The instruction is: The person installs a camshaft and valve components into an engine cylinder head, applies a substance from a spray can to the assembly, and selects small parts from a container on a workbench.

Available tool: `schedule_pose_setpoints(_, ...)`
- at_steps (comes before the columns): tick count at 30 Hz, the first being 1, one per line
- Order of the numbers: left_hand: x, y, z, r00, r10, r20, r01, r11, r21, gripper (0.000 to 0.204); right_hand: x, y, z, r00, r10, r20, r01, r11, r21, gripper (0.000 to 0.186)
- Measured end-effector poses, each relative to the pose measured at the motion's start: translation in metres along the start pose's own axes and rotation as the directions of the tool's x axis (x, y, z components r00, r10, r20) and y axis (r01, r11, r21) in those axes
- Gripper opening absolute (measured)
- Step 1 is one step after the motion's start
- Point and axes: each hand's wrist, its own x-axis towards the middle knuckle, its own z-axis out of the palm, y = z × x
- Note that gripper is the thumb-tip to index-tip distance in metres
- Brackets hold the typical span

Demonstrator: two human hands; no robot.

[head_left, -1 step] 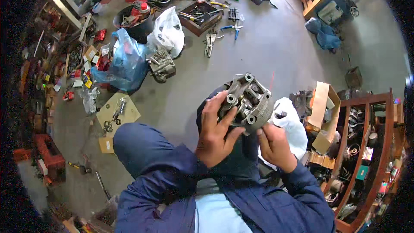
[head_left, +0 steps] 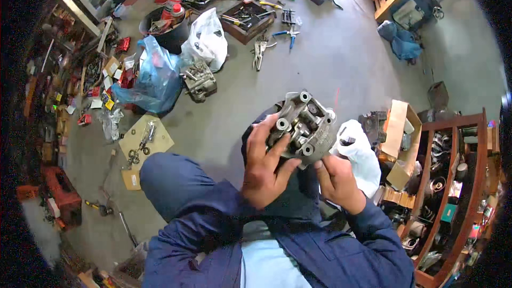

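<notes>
A grey metal engine cylinder head (head_left: 305,126) rests over my raised knee, its open valve side facing up with bolt holes at the corners. My left hand (head_left: 268,165) grips its left side, the thumb along the lower edge and the fingers reaching over the rim. At the lower right corner my right hand (head_left: 339,178) is closed, thumb and fingers pinching the edge of the casting. Its underside and the right fingertips are partly hidden.
On the floor ahead lie locking pliers (head_left: 260,55), blue-handled pliers (head_left: 288,35) and a wooden tool tray (head_left: 248,36). Another engine casting (head_left: 200,81) sits beside a blue plastic bag (head_left: 154,77). To the right stand a cardboard box (head_left: 399,136) and a brown parts rack (head_left: 453,181).
The cylinder head has shifted very slightly to the left, both hands moving along with it. Their grip looks the same.
</notes>
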Motion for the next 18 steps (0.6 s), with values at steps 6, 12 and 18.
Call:
schedule_pose_setpoints(6,-0.023,-0.001,-0.02,0.985,-0.111,-0.134,0.105,0.993,-0.048,0.057,-0.001,0.0,0.035,0.989,-0.093,0.113,0.073,0.982,0.176,0.008)
schedule_pose_setpoints(12,-0.035,-0.015,-0.02,0.949,-0.159,-0.271,0.154,0.987,-0.04,0.059,0.028,-0.012,0.046,0.971,-0.001,0.238,-0.138,0.811,0.568,0.014)
schedule_pose_setpoints(18,-0.043,-0.028,-0.018,0.916,-0.213,-0.339,0.215,0.976,-0.033,0.06,0.044,-0.005,0.045,0.939,-0.166,0.3,0.085,0.96,0.267,0.014)
